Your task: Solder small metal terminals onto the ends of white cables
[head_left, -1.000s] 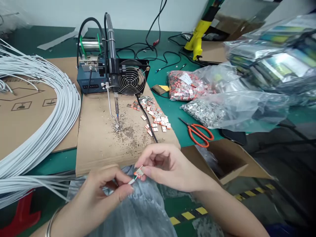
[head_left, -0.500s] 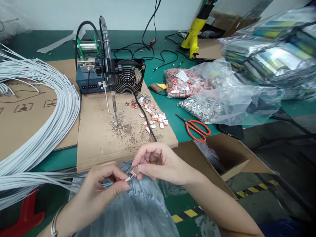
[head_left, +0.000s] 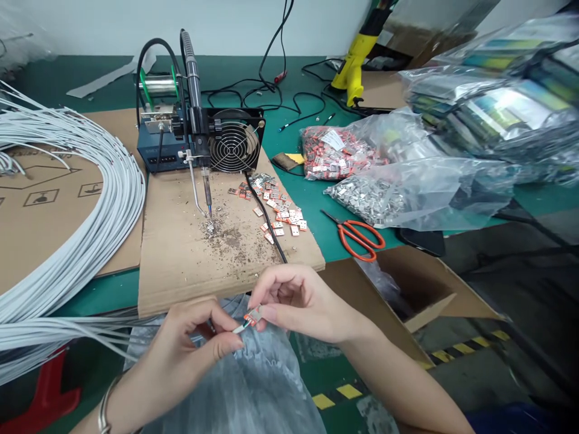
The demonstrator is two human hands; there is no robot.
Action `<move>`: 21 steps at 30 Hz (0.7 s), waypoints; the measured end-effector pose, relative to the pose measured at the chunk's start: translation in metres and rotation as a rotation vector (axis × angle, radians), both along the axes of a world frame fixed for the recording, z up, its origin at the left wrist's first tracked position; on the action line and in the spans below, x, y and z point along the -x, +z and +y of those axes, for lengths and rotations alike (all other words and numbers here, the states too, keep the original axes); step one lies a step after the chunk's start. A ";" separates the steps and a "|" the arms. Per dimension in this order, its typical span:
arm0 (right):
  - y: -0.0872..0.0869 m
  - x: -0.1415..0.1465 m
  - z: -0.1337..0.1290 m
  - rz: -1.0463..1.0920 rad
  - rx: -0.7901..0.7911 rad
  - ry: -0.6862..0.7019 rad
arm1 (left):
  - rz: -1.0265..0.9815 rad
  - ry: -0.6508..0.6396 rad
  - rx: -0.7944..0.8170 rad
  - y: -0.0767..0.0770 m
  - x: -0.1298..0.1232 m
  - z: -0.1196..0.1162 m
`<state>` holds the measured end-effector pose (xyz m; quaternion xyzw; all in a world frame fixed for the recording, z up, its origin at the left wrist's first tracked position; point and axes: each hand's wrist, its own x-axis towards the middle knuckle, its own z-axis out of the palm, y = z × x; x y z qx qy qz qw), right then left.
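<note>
At the lower centre of the frame, a USB connector (head_left: 254, 315) is pinched between the right hand's (head_left: 307, 304) thumb and fingers; the left hand (head_left: 192, 343) pinches the white cable (head_left: 239, 329) meeting it. Above stands a soldering iron (head_left: 207, 187).

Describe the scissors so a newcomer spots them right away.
Find the cardboard board under the soldering iron. Just right of it, on the green table, lie the scissors, below the bag of silvery parts. Only they have big orange loop handles.

The connector (head_left: 254, 314) looks metal, the cardboard (head_left: 169, 253) matt.
</note>
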<state>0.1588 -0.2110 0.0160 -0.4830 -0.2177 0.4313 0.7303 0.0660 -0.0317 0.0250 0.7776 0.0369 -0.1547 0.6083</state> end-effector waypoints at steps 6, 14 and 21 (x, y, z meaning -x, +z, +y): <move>-0.001 0.002 -0.004 -0.071 -0.033 -0.019 | 0.007 -0.032 -0.034 0.002 -0.001 -0.002; -0.001 0.003 -0.008 -0.258 0.096 -0.047 | -0.051 -0.018 -0.074 0.000 -0.001 -0.004; 0.000 0.004 -0.031 -0.963 0.572 0.032 | -0.094 -0.261 -0.230 -0.038 0.009 -0.011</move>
